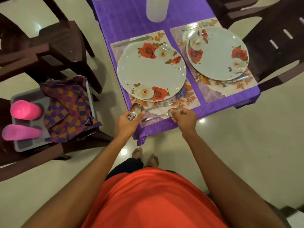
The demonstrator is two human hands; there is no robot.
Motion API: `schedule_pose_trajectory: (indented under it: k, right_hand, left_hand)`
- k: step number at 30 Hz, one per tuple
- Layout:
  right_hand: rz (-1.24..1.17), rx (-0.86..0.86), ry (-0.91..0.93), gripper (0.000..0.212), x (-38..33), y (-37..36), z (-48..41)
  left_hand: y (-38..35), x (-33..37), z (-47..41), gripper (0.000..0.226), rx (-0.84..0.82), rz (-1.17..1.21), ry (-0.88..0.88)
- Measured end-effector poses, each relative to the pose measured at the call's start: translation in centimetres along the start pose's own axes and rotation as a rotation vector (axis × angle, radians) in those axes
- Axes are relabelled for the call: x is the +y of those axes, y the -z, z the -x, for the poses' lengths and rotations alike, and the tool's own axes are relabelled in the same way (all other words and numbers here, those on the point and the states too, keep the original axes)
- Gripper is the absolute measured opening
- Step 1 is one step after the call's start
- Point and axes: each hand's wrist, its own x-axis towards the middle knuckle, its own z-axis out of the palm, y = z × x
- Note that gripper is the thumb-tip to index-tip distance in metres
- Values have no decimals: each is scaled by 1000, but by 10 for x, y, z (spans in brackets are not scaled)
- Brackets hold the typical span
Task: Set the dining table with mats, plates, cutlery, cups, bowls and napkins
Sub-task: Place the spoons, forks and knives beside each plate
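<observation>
1. Mats point(189, 99) and plates point(151, 71), with knives point(130, 41) and forks point(164, 104), laid at centre and upper right.
2. Napkins point(69, 106) and pink cups point(25, 110) wait in tray point(18, 145) at left; bowls unseen.
3. Left hand point(130, 120) grips spoons point(135, 108), right hand point(184, 117) pinches a spoon point(174, 111), below centre.

**Legible markings: none found**

No text, label, brand, number or sign can be read anywhere in view. The round white plate with red and white roses point(151, 74) and its twin point(217, 53) carry floral decoration only. The rectangular pale mat with orange leaf print point(189, 99) shows pattern, not lettering. The purple and orange checked cloth point(69, 109), the two pink plastic cups point(25, 110) and the white cylindrical holder point(157, 9) bear no readable mark.
</observation>
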Motion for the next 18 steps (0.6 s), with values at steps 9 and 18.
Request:
schedule_pose_trajectory:
  k: [9, 18]
  right_hand:
    - [298, 25, 141, 30, 8, -9, -17]
    - [389, 73, 119, 25, 11, -12, -23]
  left_hand:
    - [-4, -11, -19, 24, -57, -179, -49]
    - [0, -13, -29, 17, -112, -248, -129]
